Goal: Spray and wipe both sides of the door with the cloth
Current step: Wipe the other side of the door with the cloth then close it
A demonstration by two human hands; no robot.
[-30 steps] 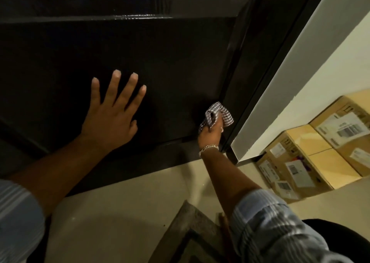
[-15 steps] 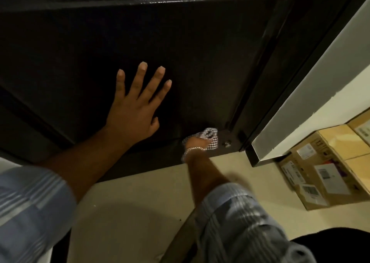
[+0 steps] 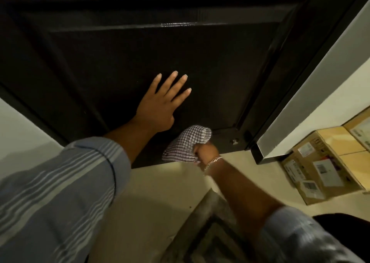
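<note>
The cardboard boxes (image 3: pixel 328 162) carry white labels with barcodes, print too blurred to read.

Glossy dark door (image 3: pixel 140 52); woven checked cloth (image 3: pixel 186 144); cardboard boxes (image 3: pixel 330 162).

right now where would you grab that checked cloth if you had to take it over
Take the checked cloth by its loose bunched end, which bulges up and left against the door, coming from the left side. The right hand grips its lower right part, so that end is taken. The left hand lies flat on the door just above, probably closest to reach it.
</note>
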